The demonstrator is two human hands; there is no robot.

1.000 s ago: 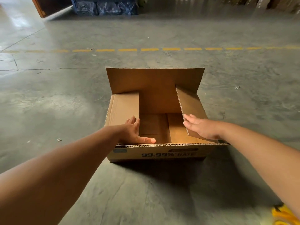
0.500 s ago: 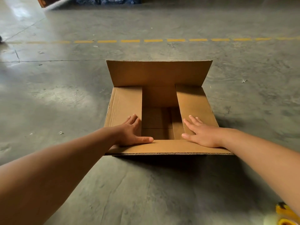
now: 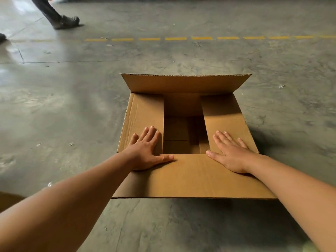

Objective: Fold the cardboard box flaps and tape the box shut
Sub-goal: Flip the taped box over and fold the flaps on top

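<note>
The cardboard box (image 3: 187, 135) is sitting on the concrete floor (image 3: 72, 106), right in front of the person. Its two short side flaps are lying folded down flat over the opening, with a gap between them showing the inside. The near long flap (image 3: 192, 177) is lying out toward the person, while the far long flap (image 3: 185, 83) is standing up and leaning away. The left hand (image 3: 147, 151) is pressing flat on the left side flap, fingers straight and spread, thumb reaching onto the near flap; this grip is holding nothing. The right hand (image 3: 231, 153) is pressing flat on the right side flap the same way, fingers straight. A passer-by's shoe (image 3: 66, 21) is showing beyond the dashed yellow line (image 3: 176, 38)
</note>
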